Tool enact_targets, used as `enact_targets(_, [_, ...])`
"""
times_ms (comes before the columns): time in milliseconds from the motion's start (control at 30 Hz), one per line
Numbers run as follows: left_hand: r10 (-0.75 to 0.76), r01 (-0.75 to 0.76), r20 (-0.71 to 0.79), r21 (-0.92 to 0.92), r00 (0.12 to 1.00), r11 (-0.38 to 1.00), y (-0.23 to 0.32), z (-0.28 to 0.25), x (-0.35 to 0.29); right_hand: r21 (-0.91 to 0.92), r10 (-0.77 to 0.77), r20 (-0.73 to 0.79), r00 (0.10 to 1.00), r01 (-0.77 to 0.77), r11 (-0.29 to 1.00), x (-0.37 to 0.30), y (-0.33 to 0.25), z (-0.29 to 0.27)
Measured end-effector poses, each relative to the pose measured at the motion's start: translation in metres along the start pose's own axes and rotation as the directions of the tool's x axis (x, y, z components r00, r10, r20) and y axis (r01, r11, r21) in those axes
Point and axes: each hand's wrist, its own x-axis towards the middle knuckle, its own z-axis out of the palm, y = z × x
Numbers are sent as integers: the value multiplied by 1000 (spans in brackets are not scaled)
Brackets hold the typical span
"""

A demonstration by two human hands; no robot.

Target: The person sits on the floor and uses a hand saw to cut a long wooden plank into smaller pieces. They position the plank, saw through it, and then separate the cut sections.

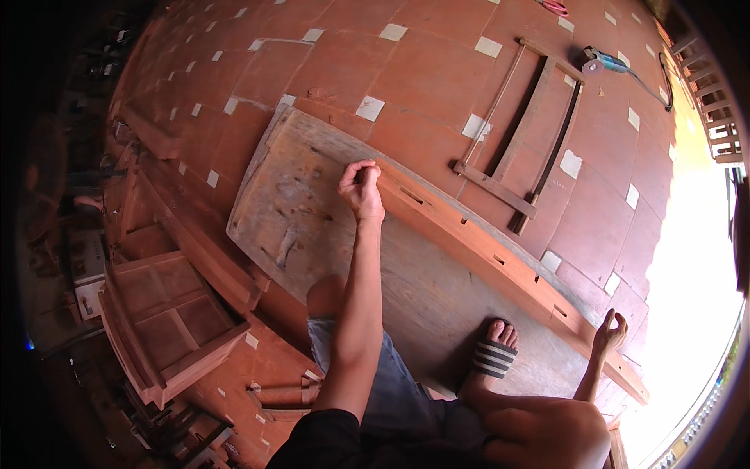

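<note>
My left hand (362, 190) is closed with its fingers curled at the far left end of a long wooden beam (478, 247). Several narrow slots are cut along that beam, which lies slantwise on a wide weathered board (414, 285). Close over the near right part of the beam, my right hand (609, 336) is pinched, thumb against fingers. What either hand pinches, if anything, is too small to make out. My foot in a striped sandal (494, 359) rests on the board beside the beam.
Beyond the board, a wooden frame saw (498, 188) lies on the tiled floor. A teal angle grinder (605, 61) with a cord is farther right, near a pink looped thing (555, 7). Wooden panel frames (176, 320) stand to my left. Bright sunlight covers the right side.
</note>
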Motion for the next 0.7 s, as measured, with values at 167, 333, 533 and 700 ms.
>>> enact_targets(167, [-7,7,39,8,999,1000,15,1,3,-65,476,-189,859,-494,867,-23,93,-6])
enact_targets(333, [-3,-4,37,185,999,983,9,19,11,348,821,65,567,-784,514,-45,131,-22])
enact_targets(533, [-52,59,-29,541,998,839,-32,-19,28,546,899,334,284,-836,62,-16,85,-26])
enact_targets(700, [-43,76,-65,714,997,696,-47,-13,25,461,955,240,174,-886,46,-12,106,-15])
